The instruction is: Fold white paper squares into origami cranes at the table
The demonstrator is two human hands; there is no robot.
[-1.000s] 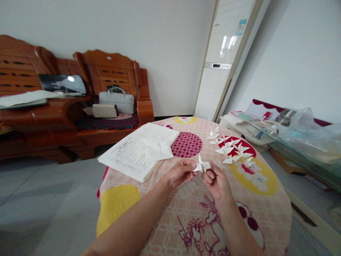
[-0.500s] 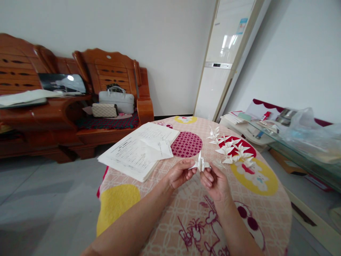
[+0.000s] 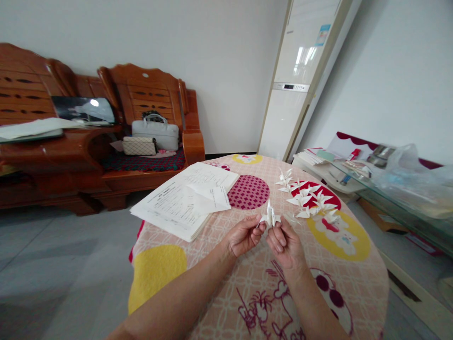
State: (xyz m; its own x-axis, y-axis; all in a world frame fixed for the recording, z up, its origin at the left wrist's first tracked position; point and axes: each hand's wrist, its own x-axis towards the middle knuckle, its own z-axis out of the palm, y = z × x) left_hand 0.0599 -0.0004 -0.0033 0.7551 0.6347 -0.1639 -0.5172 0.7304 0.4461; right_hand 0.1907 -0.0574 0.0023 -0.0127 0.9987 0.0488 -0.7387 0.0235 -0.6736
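Note:
A small white paper crane (image 3: 271, 216) is held up between my two hands above the tablecloth, its pointed tip upward. My left hand (image 3: 246, 234) pinches its left side between thumb and fingers. On the other side, my right hand (image 3: 286, 243) grips the crane's right part, fingers curled beneath. Fingers hide the crane's lower portion. Several finished-looking paper cranes (image 3: 304, 194) lie grouped beyond my right hand, partly over a red circle on the cloth. To the left of my hands rests a stack of printed paper (image 3: 173, 205) with a loose cut sheet (image 3: 217, 198) on top.
The round table wears a patterned cloth (image 3: 219, 288). At right, a glass shelf (image 3: 389, 191) carries a plastic bag (image 3: 406, 172) and papers. Wooden chairs (image 3: 152, 94) with bags (image 3: 155, 134) stand at the back left. A tall air conditioner (image 3: 286, 108) stands in the corner.
My left hand has shifted slightly right, closer to my right hand. The crane has moved a little to the right and its wings appear drawn closer together.

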